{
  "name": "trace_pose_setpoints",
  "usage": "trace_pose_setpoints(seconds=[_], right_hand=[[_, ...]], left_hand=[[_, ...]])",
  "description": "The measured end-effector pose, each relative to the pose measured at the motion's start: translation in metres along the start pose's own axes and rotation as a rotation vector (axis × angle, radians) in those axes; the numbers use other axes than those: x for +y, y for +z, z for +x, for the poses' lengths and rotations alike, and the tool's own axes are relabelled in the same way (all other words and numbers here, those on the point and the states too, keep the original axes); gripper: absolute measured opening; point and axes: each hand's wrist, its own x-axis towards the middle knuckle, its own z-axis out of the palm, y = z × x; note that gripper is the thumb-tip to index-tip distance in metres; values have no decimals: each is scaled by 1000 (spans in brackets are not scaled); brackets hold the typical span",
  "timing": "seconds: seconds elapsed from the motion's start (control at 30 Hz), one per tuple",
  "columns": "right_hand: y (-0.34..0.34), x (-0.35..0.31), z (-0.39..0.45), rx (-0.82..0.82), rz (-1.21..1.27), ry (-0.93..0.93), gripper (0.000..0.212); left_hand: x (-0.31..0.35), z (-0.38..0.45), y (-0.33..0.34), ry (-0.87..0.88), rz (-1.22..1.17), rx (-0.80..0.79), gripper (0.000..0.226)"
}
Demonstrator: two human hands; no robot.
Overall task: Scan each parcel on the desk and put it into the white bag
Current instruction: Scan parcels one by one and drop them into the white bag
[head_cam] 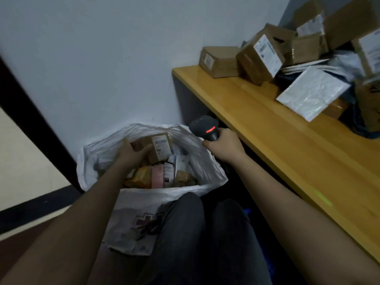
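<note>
Left hand (131,154) has its fingers curled around a small brown cardboard parcel (159,148), right over the open crinkly white plastic bag (197,159) on the floor. Right hand (223,146) grips a dark handheld scanner (204,128) beside the yellow wooden desk (267,128), where more brown boxes (260,58) sit piled.

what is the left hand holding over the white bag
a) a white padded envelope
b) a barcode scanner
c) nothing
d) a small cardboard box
d: the left hand grips a small cardboard box with a label over the open white bag, while the right hand holds the scanner.
</note>
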Motion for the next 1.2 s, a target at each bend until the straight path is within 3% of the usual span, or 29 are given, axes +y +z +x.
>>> trace_pose_setpoints(seconds=[0.07, 0.1, 0.27, 0.37, 0.67, 0.97, 1.2], right_hand=[[3, 2, 4, -24, -14, 12, 20], [1, 3, 5, -22, -18, 15, 20], [-31, 10, 4, 102, 79, 66, 14], [-61, 13, -7, 193, 172, 119, 15], [-186, 38, -38, 451, 366, 219, 16], [-271, 108, -24, 710, 392, 311, 13], [-285, 159, 7, 731, 402, 355, 14]], left_hand=[[-16, 14, 7, -71, 115, -61, 114], [-11, 6, 9, -79, 122, -55, 109], [52, -25, 20, 105, -23, -26, 50], [94, -30, 35, 285, -57, -68, 31], [250, -74, 122, 596, -72, -347, 20], [341, -97, 260, 733, 235, -479, 57], [353, -100, 353, 769, 698, -300, 111]])
